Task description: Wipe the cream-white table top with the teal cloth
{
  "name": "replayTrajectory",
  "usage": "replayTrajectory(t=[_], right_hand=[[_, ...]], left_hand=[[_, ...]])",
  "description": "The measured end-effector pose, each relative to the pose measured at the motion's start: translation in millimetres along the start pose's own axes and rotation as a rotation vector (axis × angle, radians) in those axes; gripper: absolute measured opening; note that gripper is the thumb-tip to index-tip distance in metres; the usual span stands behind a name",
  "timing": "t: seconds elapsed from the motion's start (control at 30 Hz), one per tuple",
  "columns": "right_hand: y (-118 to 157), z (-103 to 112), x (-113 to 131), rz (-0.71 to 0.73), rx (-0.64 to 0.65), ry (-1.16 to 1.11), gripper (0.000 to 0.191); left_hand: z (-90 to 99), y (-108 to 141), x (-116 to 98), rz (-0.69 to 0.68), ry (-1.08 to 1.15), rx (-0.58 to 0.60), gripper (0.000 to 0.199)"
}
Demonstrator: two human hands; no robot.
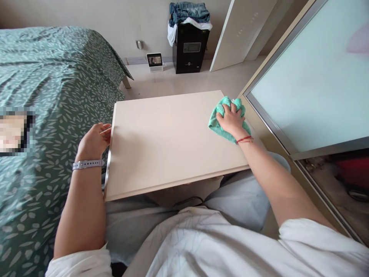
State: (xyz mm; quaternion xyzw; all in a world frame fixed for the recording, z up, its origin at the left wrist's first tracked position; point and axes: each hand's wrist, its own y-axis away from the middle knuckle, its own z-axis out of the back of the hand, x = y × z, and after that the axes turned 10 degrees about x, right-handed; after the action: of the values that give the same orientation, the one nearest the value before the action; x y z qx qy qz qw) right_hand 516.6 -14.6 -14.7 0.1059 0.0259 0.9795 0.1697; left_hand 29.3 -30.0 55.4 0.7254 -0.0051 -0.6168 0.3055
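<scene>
A pale, smooth, rectangular small table [170,138] spans the space over my thighs. Near its right edge, my right hand [232,119] presses a bunched green cloth [221,130] onto the top, fingers bent into the fabric. My left hand [96,138] is at the table's left side, its fingers curled against the edge and the tips partly hidden. A shiny metal strip runs along that side below the hand.
A bed with a green leaf-pattern cover [57,77] stands on the left. Ahead are a small screen device [155,62] and a black cabinet [187,50] topped with folded jeans [188,12]. A frosted sliding door [314,84] rises close on the right.
</scene>
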Motion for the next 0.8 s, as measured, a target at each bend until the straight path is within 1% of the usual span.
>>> replayTrajectory(t=[0.13,0.27,0.33,0.4,0.47,0.53,0.63,0.73,0.8], right_hand=[[64.1,-10.2,-29.0,0.045,-0.015,0.045,0.071],[123.0,-15.8,-48.4,0.060,-0.033,0.083,0.070],[142.1,-16.0,-55.1,0.067,-0.031,0.087,0.068],[150.3,-14.6,-60.8,0.076,-0.019,0.074,0.064],[145.9,-12.3,-64.9,0.073,-0.002,0.040,0.057],[129.6,-10.1,-65.8,0.061,0.008,-0.003,0.053],[89.8,-8.0,-58.2,0.047,0.004,-0.027,0.058],[42.3,-6.3,-42.6,0.030,0.014,-0.013,0.068],[10.5,-4.9,-30.5,0.026,0.026,-0.005,0.071]], left_hand=[[-1.1,-0.2,1.9,-0.008,-0.010,-0.009,0.013],[-0.9,-0.2,1.0,-0.002,-0.011,-0.006,0.011],[-1.2,1.6,-0.5,0.016,-0.011,-0.003,0.014],[-1.8,3.8,-1.5,0.025,-0.007,0.002,0.020],[-2.7,5.5,-1.5,0.020,0.001,0.000,0.027],[-3.4,6.3,-0.8,0.014,0.010,-0.007,0.029],[-4.3,6.8,-0.1,0.015,0.013,-0.019,0.028],[-4.7,7.5,-0.1,0.015,0.012,-0.023,0.029],[-4.7,7.4,0.6,0.007,0.021,-0.019,0.027]])
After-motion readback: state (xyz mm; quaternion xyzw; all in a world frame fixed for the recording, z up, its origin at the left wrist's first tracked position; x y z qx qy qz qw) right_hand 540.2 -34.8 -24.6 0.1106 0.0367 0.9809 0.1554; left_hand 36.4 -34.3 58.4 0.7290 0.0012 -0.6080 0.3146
